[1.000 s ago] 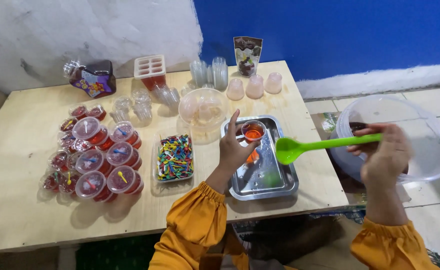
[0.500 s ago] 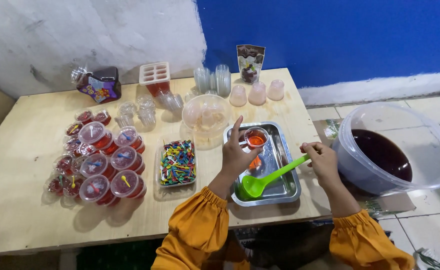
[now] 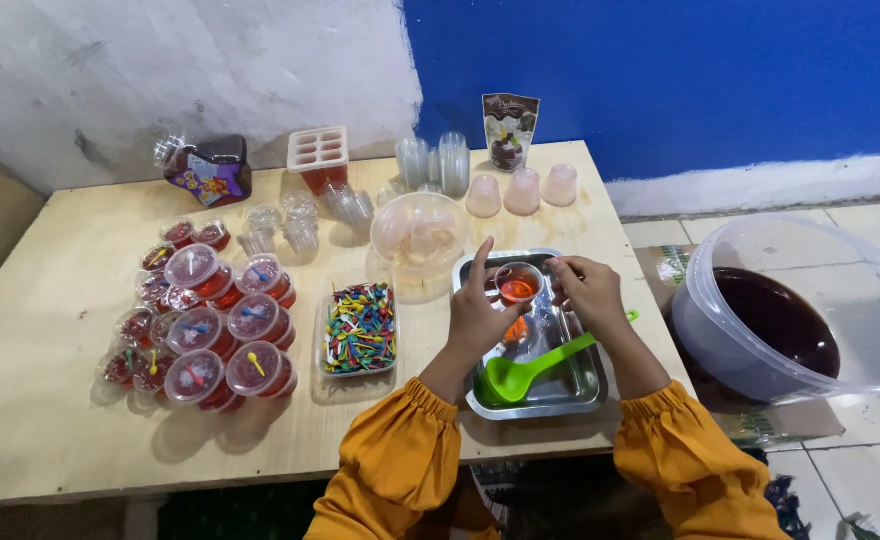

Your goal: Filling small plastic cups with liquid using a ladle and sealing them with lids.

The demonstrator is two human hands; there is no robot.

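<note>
Holding a small clear cup of red liquid with both hands, right over the metal tray. The left hand comes up from 7 o'clock, thumb and fingers clamped on the cup's near side, index finger sticking up loose. The right hand pinches the rim from 3 o'clock, fingers together on it. Both are equally close; the cup sits upright between them. A green spoon lies in the tray at 6 o'clock of the cup, handle running toward 2 o'clock, touched by neither hand. The big tub of dark liquid sits well apart at 3 o'clock, off the surface.
</note>
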